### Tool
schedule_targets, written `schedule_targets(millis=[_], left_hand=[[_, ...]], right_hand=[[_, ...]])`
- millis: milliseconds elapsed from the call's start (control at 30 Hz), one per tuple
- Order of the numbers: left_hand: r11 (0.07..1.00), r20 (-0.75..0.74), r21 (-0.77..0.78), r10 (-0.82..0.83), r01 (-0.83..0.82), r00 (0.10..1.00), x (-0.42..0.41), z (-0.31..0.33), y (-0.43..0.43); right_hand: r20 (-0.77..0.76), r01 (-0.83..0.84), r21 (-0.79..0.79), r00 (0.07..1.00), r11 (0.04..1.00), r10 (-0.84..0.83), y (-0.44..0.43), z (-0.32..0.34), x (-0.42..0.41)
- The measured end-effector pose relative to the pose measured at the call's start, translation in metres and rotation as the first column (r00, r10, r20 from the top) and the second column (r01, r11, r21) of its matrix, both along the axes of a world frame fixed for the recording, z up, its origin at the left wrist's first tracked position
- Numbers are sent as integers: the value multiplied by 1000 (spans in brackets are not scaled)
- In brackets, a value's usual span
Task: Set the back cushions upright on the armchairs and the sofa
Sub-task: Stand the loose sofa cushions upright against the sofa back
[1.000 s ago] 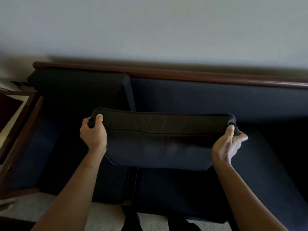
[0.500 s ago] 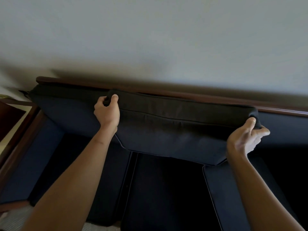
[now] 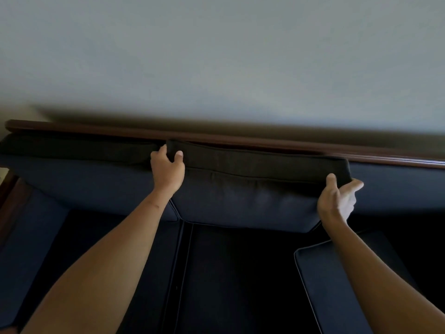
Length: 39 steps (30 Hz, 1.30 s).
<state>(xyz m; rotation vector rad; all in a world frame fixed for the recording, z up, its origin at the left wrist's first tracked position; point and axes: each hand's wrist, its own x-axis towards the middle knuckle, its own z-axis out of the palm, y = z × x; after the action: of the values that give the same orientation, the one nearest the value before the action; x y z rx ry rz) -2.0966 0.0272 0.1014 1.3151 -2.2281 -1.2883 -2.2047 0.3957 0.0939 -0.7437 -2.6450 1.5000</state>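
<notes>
A dark navy back cushion stands upright in the middle of the sofa, its top edge just under the dark wooden back rail. My left hand grips its top left corner. My right hand holds the top right corner, thumb on the front and fingers partly spread behind. Another back cushion stands upright to the left, touching the held one. A further navy cushion lies flat on the seat at the lower right.
The sofa's seat cushions stretch below, dark and shadowed. A wooden armrest frames the left end. A plain pale wall rises right behind the rail. The sofa's padded back is uncovered at the right.
Both hands carried the cushion up and back from above the seat until it stands against the sofa back beside the left cushion. The view has tilted upward.
</notes>
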Motion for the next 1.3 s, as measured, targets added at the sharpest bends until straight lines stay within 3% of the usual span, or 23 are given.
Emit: schedule_targets(millis=[167,333,433,567,733,867,1033,1167,1300], left_hand=[[911,312,-338,-129,236,941,-3,-22,9],[786,456,-485,-147,383,878,0,-29,19],[734,445,-518,-208,440,871,9,-29,31],[740,370,-487,-307,465,877,22,-23,73],[749,146,-456,-471,482,870,51,-26,176],[792,54,-332,-525,511,849,89,-47,284],[810,222,22,-576,587,787,143,-102,406],[873,342,335,-463,354,818,172,-157,487],[897,408,436,-266,70,874,180,-205,554]], right_hand=[[65,-171,148,984,974,163,0,-23,-6],[137,-286,275,957,918,257,-6,-35,-14],[187,-321,257,942,912,279,3,-33,-15],[155,-385,174,920,906,361,33,-26,-1],[134,-353,86,931,932,340,91,-32,57],[245,-321,108,926,941,288,174,-54,107],[425,-372,170,863,913,272,294,-95,150],[488,-435,223,825,872,286,380,-138,159],[541,-503,296,789,812,292,446,-181,156]])
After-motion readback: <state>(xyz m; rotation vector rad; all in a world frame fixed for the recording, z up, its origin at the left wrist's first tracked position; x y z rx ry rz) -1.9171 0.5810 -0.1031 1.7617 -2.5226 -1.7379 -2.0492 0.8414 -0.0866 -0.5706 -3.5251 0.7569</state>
